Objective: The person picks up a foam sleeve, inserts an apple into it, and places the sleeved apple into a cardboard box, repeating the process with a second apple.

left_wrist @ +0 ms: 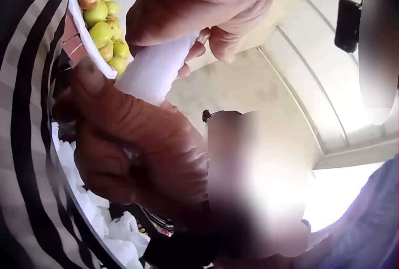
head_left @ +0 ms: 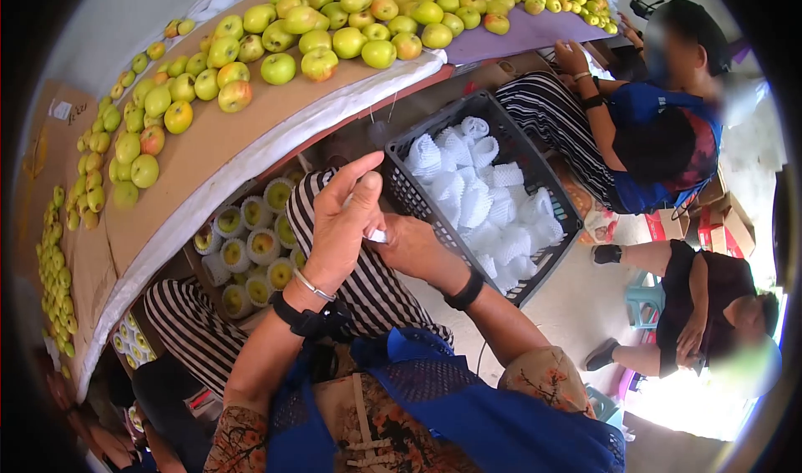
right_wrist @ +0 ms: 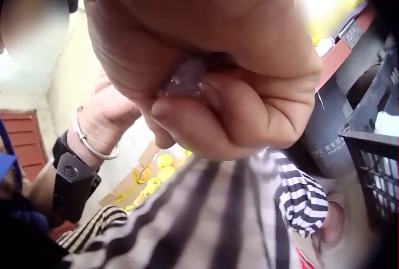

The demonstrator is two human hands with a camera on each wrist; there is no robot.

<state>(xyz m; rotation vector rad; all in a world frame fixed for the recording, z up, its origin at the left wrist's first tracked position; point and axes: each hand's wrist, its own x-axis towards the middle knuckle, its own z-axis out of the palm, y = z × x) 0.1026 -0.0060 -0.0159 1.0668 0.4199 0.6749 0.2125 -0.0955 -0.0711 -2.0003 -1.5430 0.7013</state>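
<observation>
Both hands meet in front of the person's lap. Between them runs a white foam net, squeezed into a narrow, smooth-looking roll. In the head view my left hand has its index finger and thumb pointing up, while its other fingers curl round the roll's upper end. My right hand grips the lower end. In the right wrist view the fingers of that right hand fold tightly round a translucent bumpy end. Most of the net is hidden inside the hands. Nearest the right hand is a dark crate of white foam nets.
Loose green and red apples cover a cardboard-topped table ahead and left. Below its edge, a box holds apples in foam nets. Striped trouser legs lie under the hands. Other people sit at the right.
</observation>
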